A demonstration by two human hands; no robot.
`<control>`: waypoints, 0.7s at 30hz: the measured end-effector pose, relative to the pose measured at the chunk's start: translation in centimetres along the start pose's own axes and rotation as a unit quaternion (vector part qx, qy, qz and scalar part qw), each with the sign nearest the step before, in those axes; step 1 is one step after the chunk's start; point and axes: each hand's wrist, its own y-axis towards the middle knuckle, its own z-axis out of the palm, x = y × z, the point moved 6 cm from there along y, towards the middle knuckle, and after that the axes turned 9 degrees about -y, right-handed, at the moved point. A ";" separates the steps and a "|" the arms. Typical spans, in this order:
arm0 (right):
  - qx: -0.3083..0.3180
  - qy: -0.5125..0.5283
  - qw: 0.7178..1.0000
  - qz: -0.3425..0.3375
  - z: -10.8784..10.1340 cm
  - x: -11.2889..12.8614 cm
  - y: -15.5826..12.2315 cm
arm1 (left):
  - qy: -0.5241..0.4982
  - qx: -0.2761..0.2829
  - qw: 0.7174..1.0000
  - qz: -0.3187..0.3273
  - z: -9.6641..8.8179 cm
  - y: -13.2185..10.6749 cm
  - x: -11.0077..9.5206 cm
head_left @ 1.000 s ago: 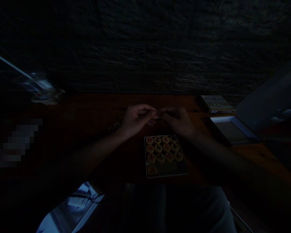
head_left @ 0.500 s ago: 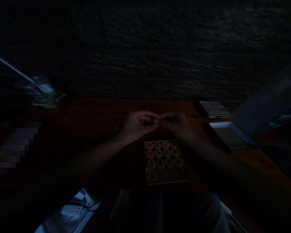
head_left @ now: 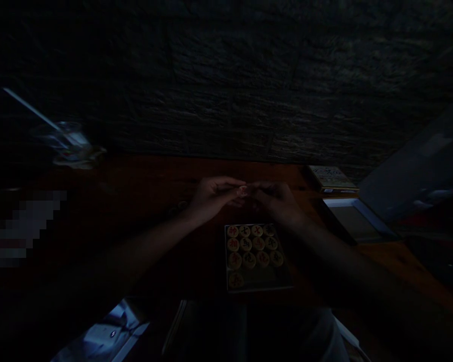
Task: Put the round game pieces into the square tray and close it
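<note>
The scene is very dark. My left hand [head_left: 213, 197] and my right hand [head_left: 275, 201] meet fingertip to fingertip above a wooden table [head_left: 143, 201]. Both are curled, and between the tips sits a small round game piece [head_left: 242, 191] with a red mark. Just below the hands lies a shallow box [head_left: 283, 279] holding several round pale pieces [head_left: 249, 245] with red and dark characters, set in rows. One or two loose pieces [head_left: 178, 205] lie on the table by my left wrist.
A dark stone wall rises behind the table. At the back left stands a glass with a straw [head_left: 66, 143]. At the right lie a small printed box [head_left: 330, 178], an open pale tray [head_left: 357, 218] and a grey slanted panel [head_left: 423, 156].
The hands stay together at the fingertips over the box. The small piece between them shows again after being hidden half a second ago. The view has tilted slightly, shifting everything down.
</note>
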 end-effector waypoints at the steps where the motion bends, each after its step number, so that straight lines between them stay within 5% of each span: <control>1: 0.003 0.004 1.000 0.000 0.0 -0.1 0.0 | -0.006 0.000 1.000 -0.003 0.0 0.0 0.0; 11: 0.002 0.002 1.000 -0.026 -0.4 -0.3 0.3 | 0.008 0.038 0.998 0.048 0.7 0.6 -0.4; 21: -0.096 -0.005 0.995 0.024 -2.1 -0.6 0.3 | 0.145 0.051 0.985 0.081 2.4 3.9 -1.3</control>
